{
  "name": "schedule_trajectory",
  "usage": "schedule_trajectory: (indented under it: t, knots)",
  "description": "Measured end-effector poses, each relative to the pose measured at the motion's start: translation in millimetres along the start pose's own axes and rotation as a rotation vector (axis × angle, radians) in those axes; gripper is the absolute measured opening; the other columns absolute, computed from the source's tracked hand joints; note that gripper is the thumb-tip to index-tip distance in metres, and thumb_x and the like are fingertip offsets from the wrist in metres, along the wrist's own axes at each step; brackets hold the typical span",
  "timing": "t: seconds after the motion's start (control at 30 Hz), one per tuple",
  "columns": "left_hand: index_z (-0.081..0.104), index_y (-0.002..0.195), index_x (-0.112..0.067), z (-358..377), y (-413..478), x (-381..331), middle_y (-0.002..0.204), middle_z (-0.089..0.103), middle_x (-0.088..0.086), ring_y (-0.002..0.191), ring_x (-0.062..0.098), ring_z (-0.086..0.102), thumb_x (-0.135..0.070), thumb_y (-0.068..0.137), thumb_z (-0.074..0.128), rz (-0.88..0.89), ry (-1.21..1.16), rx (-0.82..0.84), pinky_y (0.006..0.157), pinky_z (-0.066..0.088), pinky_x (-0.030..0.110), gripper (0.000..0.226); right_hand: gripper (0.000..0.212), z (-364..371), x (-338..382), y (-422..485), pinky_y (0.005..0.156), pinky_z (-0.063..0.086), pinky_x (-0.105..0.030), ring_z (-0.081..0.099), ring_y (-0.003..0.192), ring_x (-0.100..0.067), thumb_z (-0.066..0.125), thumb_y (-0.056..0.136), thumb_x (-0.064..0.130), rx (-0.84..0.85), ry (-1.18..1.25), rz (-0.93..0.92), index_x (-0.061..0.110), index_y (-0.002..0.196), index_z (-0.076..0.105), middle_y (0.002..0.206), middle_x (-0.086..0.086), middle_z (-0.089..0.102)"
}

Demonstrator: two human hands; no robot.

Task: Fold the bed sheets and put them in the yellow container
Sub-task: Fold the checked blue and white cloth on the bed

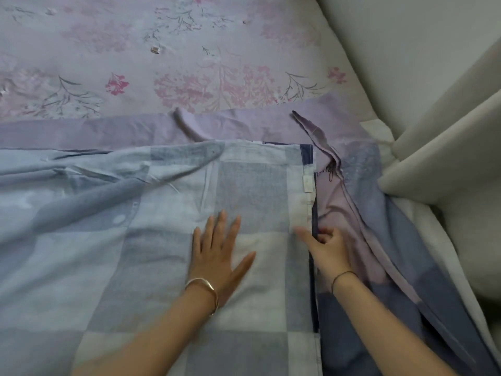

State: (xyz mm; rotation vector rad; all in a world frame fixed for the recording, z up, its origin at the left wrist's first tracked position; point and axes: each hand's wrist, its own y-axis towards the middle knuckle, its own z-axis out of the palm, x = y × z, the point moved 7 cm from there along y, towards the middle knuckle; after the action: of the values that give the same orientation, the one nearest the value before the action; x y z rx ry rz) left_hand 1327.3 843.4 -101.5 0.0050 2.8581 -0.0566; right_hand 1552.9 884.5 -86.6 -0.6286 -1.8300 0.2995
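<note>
Head view: left hand (217, 253) flat on pale blue checked cotton sheet (257, 180), likely limp; right hand (328, 248) pinching its hem, best hold.

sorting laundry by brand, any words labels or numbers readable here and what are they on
Dark cursive script on the lilac fabric: partly hidden by a fold, cannot be read.
White tag on the edge of the checked sheet: too small and blurred to read.
No other text, number or sign shows.
</note>
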Motion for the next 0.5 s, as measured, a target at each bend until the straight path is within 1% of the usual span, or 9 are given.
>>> schedule_trajectory:
  t: [0.07, 0.1, 0.17, 0.23, 0.3, 0.33, 0.4, 0.43, 0.5]
  knots:
    - [0.019, 0.149, -0.025, 4.7, -32.0, -9.9, 0.152, 0.026, 0.007, 0.139, 0.025, 0.02, -0.064, 0.092, 0.008, 0.033, -0.003, 0.004, 0.111, 0.007, 0.042, 0.07, 0.024, 2.0, -23.5, -33.7, 0.057, 0.049, -0.014, 0.062, 0.079, -0.006, 0.075, 0.078, 0.03, 0.149, 0.014, 0.048, 0.016, 0.091, 0.062, 0.091, 0.002, 0.068]
    - [0.016, 0.149, -0.025, 5.4, -43.7, -13.3, 0.152, 0.026, 0.007, 0.139, 0.026, 0.02, -0.063, 0.093, 0.007, 0.033, -0.002, 0.004, 0.111, 0.007, 0.042, 0.069, 0.02, 4.8, -35.1, -51.3, 0.056, 0.05, -0.011, 0.064, 0.079, -0.006, 0.075, 0.078, 0.028, 0.22, 0.024, 0.086, 0.016, 0.09, 0.065, 0.091, 0.002, 0.069]
    - [0.01, 0.15, -0.027, 6.5, -61.5, -19.3, 0.152, 0.025, 0.007, 0.139, 0.026, 0.02, -0.062, 0.093, 0.007, 0.022, -0.006, 0.001, 0.111, 0.007, 0.043, 0.067, 0.023, 4.7, -53.8, -79.5, 0.06, 0.052, -0.01, 0.067, 0.083, -0.007, 0.074, 0.079, 0.026, 0.299, 0.025, 0.109, 0.014, 0.097, 0.067, 0.093, 0.002, 0.07]
    - [0.01, 0.15, -0.028, 5.1, -75.5, -25.3, 0.152, 0.027, 0.007, 0.139, 0.025, 0.019, -0.062, 0.094, 0.007, 0.008, -0.022, 0.025, 0.111, 0.007, 0.041, 0.066, 0.02, -2.8, -60.1, -94.4, 0.064, 0.053, -0.014, 0.069, 0.083, -0.008, 0.07, 0.083, 0.023, 0.316, 0.01, 0.055, 0.01, 0.098, 0.069, 0.092, 0.001, 0.072]
    - [0.013, 0.15, -0.028, 5.7, -91.6, -30.6, 0.151, 0.031, 0.007, 0.138, 0.024, 0.02, -0.063, 0.093, 0.008, -0.009, -0.036, 0.066, 0.111, 0.006, 0.039, 0.066, 0.017, -14.9, -61.9, -98.8, 0.061, 0.053, -0.017, 0.069, 0.076, -0.012, 0.067, 0.084, 0.021, 0.283, 0.006, 0.026, 0.005, 0.087, 0.071, 0.083, -0.002, 0.072]
    - [0.013, 0.15, -0.029, 7.0, -99.8, -33.1, 0.15, 0.034, 0.007, 0.137, 0.024, 0.021, -0.063, 0.093, 0.008, -0.012, -0.039, 0.084, 0.11, 0.006, 0.039, 0.066, 0.021, -20.3, -65.3, -97.4, 0.058, 0.051, -0.017, 0.065, 0.073, -0.013, 0.067, 0.085, 0.02, 0.252, 0.012, 0.027, -0.001, 0.083, 0.071, 0.079, -0.003, 0.071]
    - [0.011, 0.15, -0.03, 9.6, -120.6, -39.0, 0.148, 0.037, 0.007, 0.136, 0.024, 0.023, -0.066, 0.092, 0.009, -0.017, -0.049, 0.154, 0.11, 0.006, 0.037, 0.068, 0.032, -26.3, -73.7, -98.9, 0.057, 0.046, -0.018, 0.057, 0.072, -0.014, 0.066, 0.086, 0.021, 0.199, 0.018, 0.042, -0.011, 0.085, 0.068, 0.077, -0.007, 0.065]
    - [0.012, 0.15, -0.029, 10.2, -131.2, -41.9, 0.148, 0.038, 0.007, 0.136, 0.024, 0.025, -0.068, 0.091, 0.009, -0.014, -0.054, 0.2, 0.11, 0.007, 0.038, 0.07, 0.033, -26.2, -77.3, -101.3, 0.058, 0.046, -0.018, 0.056, 0.072, -0.013, 0.066, 0.086, 0.022, 0.197, 0.019, 0.053, -0.01, 0.087, 0.068, 0.079, -0.007, 0.065]
    - [0.016, 0.149, -0.028, 11.4, -151.8, -47.7, 0.149, 0.036, 0.006, 0.138, 0.028, 0.03, -0.075, 0.086, 0.01, 0.017, -0.051, 0.245, 0.109, 0.008, 0.04, 0.079, 0.024, -23.8, -83.4, -112.4, 0.062, 0.049, -0.014, 0.062, 0.073, -0.009, 0.067, 0.086, 0.024, 0.251, 0.002, 0.091, 0.001, 0.092, 0.07, 0.085, -0.004, 0.069]
